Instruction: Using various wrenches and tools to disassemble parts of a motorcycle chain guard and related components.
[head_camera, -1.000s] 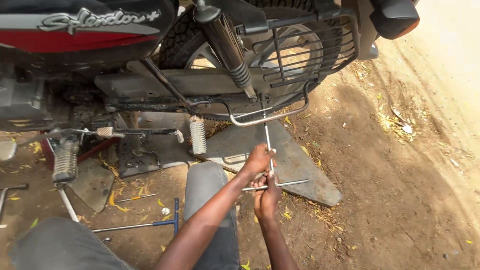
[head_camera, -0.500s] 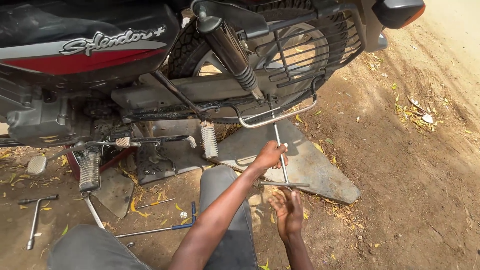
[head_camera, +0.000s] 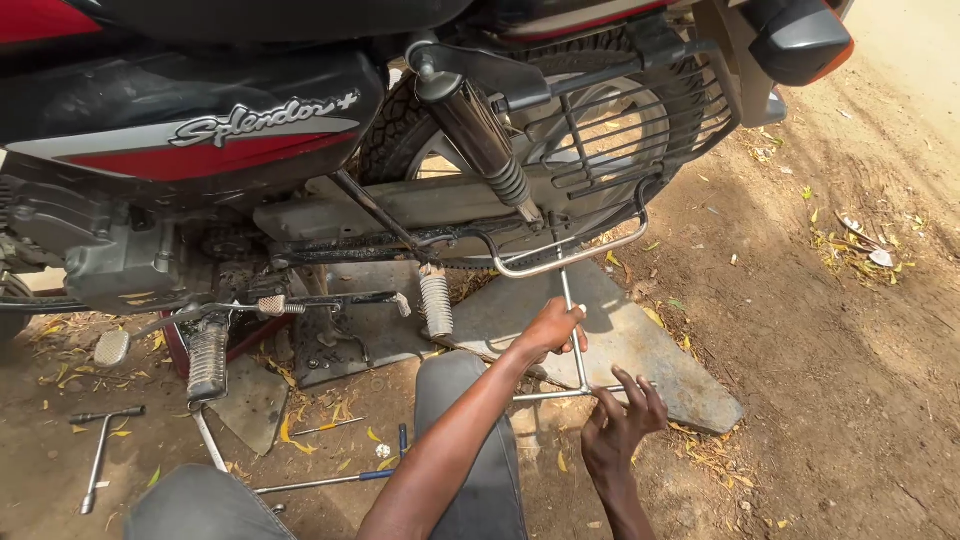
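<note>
I am gripping the shaft of the T-handle wrench (head_camera: 573, 340) with my closed left hand (head_camera: 551, 328) while my right hand (head_camera: 620, 430), fingers spread, is reaching for its crossbar, driving a fastener beneath the motorcycle's rear wheel (head_camera: 560, 120); next I need a firm two-handed turn.

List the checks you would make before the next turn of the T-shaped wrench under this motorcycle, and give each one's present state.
1. Left hand gripping the wrench shaft: ok.
2. Right hand closed on the crossbar: not ok, fingers spread, at most touching it.
3. Wrench tip seated on its fastener: cannot tell, the top end is hidden behind the chrome rail.
4. Shaft nearly upright, not leaning hard: ok.
5. Spare tool lying away from both hands: ok.
</note>
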